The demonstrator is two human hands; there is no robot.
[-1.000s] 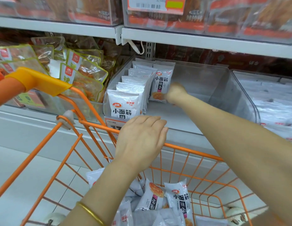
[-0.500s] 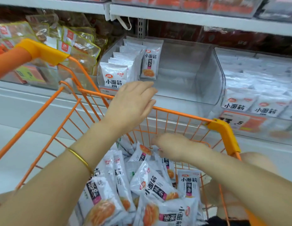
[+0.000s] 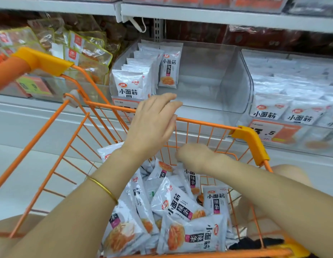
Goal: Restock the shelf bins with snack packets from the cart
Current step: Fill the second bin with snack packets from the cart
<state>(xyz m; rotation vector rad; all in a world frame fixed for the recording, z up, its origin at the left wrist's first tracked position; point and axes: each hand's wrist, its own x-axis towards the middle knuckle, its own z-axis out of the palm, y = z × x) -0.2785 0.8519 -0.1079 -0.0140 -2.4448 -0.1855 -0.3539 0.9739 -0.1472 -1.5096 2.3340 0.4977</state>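
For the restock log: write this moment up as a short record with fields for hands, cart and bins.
left hand: open, fingers relaxed, above the cart's far rim, holding nothing
right hand: down among the packets in the cart; blurred, grip unclear
cart: orange wire, holds a loose pile of white snack packets
middle bin: row of upright packets along its left side, lone packet standing beside the row, rest bare
right bin: filled with similar white packets
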